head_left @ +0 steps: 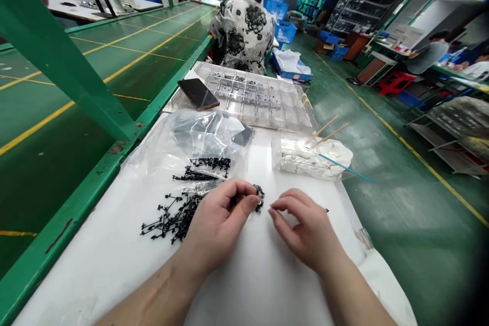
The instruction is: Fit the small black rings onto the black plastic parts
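Over the white table, my left hand (217, 224) is closed, its thumb and fingers pinching a cluster of small black parts (260, 198) that sticks out past the fingertips. My right hand (305, 224) hovers just to the right of that cluster, thumb and index finger brought together. Whatever may be between those fingertips is too small to make out. Left of my left hand lies a loose pile of thin black branched parts (171, 219). More of the same black parts (210, 163) lie at the mouth of a clear plastic bag (183, 132).
A compartment tray (263, 112) with small dark pieces stands at the back, a phone (198, 93) on its left edge. A clear box (278, 155) with white cloth and thin sticks sits at right. A green conveyor frame (126, 137) borders the left; a person (246, 35) sits ahead.
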`<state>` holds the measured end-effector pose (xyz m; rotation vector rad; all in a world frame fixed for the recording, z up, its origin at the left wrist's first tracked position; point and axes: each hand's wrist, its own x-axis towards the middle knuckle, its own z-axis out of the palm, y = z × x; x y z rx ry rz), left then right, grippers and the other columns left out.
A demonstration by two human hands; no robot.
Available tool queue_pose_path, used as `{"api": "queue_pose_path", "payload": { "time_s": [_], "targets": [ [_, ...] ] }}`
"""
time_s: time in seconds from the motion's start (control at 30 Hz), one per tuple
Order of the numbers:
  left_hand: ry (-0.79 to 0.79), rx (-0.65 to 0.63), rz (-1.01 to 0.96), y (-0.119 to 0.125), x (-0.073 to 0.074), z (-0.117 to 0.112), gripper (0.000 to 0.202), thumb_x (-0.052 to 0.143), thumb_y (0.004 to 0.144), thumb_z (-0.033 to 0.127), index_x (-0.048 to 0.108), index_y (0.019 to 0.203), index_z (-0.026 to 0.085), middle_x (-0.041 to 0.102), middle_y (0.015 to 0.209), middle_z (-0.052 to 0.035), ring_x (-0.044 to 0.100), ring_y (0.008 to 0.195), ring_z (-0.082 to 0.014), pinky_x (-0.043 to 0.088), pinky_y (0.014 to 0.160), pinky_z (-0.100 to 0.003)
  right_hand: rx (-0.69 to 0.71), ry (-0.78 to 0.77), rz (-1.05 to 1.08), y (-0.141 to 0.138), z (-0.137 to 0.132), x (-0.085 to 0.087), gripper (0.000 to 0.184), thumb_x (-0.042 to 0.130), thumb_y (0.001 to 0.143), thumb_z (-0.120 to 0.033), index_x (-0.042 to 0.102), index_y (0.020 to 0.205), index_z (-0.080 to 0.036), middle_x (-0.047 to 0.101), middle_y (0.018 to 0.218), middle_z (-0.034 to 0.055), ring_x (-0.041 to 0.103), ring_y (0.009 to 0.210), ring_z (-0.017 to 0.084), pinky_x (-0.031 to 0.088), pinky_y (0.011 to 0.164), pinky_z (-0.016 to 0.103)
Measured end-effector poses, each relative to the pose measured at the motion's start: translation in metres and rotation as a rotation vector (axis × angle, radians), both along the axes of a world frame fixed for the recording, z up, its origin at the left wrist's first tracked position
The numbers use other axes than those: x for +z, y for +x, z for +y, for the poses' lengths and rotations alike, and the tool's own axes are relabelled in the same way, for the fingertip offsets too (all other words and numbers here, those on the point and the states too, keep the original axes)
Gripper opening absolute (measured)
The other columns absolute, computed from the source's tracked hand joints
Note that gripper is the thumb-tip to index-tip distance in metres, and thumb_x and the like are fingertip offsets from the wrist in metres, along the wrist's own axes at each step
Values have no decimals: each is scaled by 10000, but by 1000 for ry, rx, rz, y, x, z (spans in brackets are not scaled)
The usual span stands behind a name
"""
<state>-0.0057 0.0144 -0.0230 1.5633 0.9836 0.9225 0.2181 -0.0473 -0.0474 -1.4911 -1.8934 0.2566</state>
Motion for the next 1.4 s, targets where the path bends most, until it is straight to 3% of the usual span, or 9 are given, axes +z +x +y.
{"api": "queue_pose_path", "payload": {
  "time_s": [0.07, 0.17, 0.37, 0.53, 0.67, 0.77, 0.9, 1.03, 1.4],
  "targets": [
    [8, -4, -4, 0, -1, 0, 85, 670, 1024, 310, 722, 973, 266, 730, 883, 29, 651, 801, -162, 501, 743, -275, 76, -104, -98, -14, 3, -4, 62, 663, 963, -165, 672, 925, -214, 686, 927, 54, 654, 860, 220, 529, 767, 362],
    [14, -16, -13, 1, -1, 0, 70, 669, 1018, 282, 715, 967, 268, 725, 889, 36, 646, 816, -160, 496, 761, -282, 67, -204, -178, -18, 9, -11, 51, 674, 958, -178, 666, 920, -212, 675, 923, 54, 636, 830, 223, 510, 766, 374],
    [27, -57, -7, 2, -1, -1, 77, 661, 1030, 269, 702, 965, 260, 712, 866, 42, 634, 787, -156, 485, 735, -294, 12, -240, -143, -16, 11, -13, 102, 651, 936, -157, 639, 853, -214, 681, 898, 51, 627, 801, 215, 493, 739, 357],
    [51, -107, 24, 3, 2, -4, 96, 658, 1043, 283, 694, 962, 249, 670, 814, 51, 593, 725, -144, 460, 690, -291, -50, -272, 232, -7, 6, 0, 91, 672, 942, -202, 685, 856, -230, 715, 800, 22, 648, 704, 175, 508, 641, 302],
    [72, -144, 51, 6, 3, -6, 111, 667, 1043, 280, 688, 941, 241, 644, 787, 55, 572, 704, -139, 440, 671, -281, -96, -238, 615, 2, 0, 8, 50, 813, 918, -268, 765, 919, -256, 774, 893, 26, 731, 794, 179, 598, 717, 284],
    [84, -162, 84, 8, 1, -5, 102, 664, 1045, 259, 684, 948, 236, 643, 796, 47, 573, 713, -142, 430, 670, -276, -73, -225, 715, 5, -4, 10, 102, 865, 904, -267, 827, 993, -299, 783, 910, 19, 740, 800, 166, 604, 706, 259],
    [97, -199, 122, 11, -2, -4, 109, 640, 1057, 247, 675, 955, 229, 625, 758, 45, 554, 668, -145, 410, 643, -280, 1, -163, 698, 3, -7, 11, 107, 862, 917, -226, 850, 967, -320, 763, 911, 24, 720, 852, 169, 589, 724, 265],
    [205, -258, 158, 14, -6, -7, 118, 604, 1067, 217, 663, 966, 230, 645, 777, 31, 562, 665, -154, 415, 645, -288, 9, -119, 665, -1, -9, 13, 176, 879, 901, -206, 853, 999, -349, 716, 945, 12, 680, 844, 154, 548, 692, 265],
    [246, -293, 143, 14, -10, -10, 129, 573, 1087, 182, 650, 995, 227, 693, 891, 17, 625, 766, -156, 445, 694, -280, 21, -168, 606, -4, -11, 14, 204, 885, 904, -247, 857, 1046, -391, 683, 943, 2, 652, 846, 150, 511, 671, 271]
  ]
}}
